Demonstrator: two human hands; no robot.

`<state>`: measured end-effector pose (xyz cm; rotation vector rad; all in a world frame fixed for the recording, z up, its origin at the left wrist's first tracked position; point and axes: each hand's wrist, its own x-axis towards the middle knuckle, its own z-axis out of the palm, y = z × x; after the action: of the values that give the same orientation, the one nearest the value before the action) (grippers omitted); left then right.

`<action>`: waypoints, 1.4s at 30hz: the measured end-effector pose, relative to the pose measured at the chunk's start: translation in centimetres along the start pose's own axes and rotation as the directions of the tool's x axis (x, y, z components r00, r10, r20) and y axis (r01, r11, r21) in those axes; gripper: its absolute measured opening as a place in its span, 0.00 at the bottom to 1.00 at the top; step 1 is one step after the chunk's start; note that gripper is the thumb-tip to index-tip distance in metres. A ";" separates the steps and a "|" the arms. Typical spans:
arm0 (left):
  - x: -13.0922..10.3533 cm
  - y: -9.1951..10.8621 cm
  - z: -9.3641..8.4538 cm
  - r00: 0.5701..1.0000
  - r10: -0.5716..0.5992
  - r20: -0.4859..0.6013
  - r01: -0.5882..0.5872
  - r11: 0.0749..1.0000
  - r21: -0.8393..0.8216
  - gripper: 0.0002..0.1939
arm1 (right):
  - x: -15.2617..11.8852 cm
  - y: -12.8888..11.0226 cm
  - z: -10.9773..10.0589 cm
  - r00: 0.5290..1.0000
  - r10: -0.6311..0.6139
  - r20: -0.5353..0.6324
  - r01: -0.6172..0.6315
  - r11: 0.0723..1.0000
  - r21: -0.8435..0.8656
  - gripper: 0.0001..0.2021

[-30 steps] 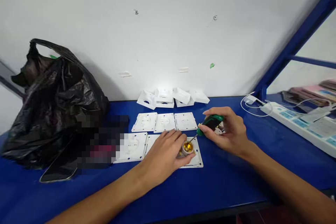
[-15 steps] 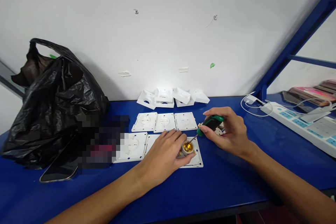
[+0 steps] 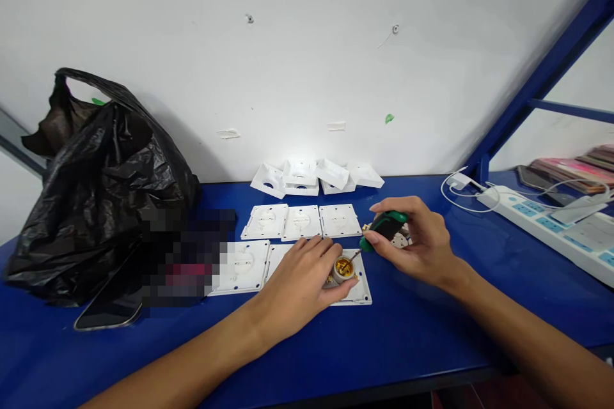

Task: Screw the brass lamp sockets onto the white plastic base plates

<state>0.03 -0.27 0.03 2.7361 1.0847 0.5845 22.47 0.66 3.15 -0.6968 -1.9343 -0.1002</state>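
On the blue table (image 3: 407,339), a gold-lined socket (image 3: 343,270) on a white plate (image 3: 359,294) is clasped by the left hand (image 3: 304,275) while a screwdriver (image 3: 387,225), gripped by the right hand (image 3: 421,244), is angled inside, seemingly for screw-turning, with steady pressure needed next.

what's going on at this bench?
A person is working on a lamp socket with a screwdriver. The left hand steadies the socket over a white square plate; the right hand grips the green-and-black handle, its shaft angled into the socket's brass-coloured mouth. More white plates lie beside and behind it, with shallow white boxes piled by the wall.
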 end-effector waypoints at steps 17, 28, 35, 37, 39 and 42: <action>-0.1 0.2 -0.2 1.000 -0.003 0.013 0.003 1.000 0.008 0.14 | 0.0 0.0 0.0 1.000 0.005 -0.006 -0.005 1.000 -0.009 0.16; -0.1 0.2 -0.2 1.000 -0.005 0.023 0.005 1.000 0.009 0.14 | 0.2 -0.3 -0.2 1.000 -0.008 0.026 0.009 0.999 -0.031 0.15; -0.1 0.1 -0.2 1.000 0.004 0.019 -0.004 1.000 0.003 0.14 | 0.2 -0.2 -0.1 1.000 -0.010 0.027 0.010 1.000 -0.022 0.15; -0.1 0.1 -0.2 1.000 0.004 0.016 -0.004 1.000 0.002 0.14 | 0.2 -0.2 -0.1 1.000 -0.009 0.026 0.009 1.000 -0.020 0.15; -0.1 0.2 -0.2 1.000 0.004 0.014 -0.004 1.000 0.001 0.14 | 0.3 -0.2 -0.1 1.000 -0.010 0.025 0.011 1.000 -0.019 0.15; -0.1 0.1 -0.2 1.000 0.006 0.011 -0.006 1.000 0.001 0.14 | 0.3 -0.2 -0.2 1.000 -0.010 0.027 0.010 1.000 -0.014 0.15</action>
<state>-0.03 -0.48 0.17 2.7408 1.0749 0.5695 22.41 0.57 3.51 -0.7008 -1.9650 -0.1112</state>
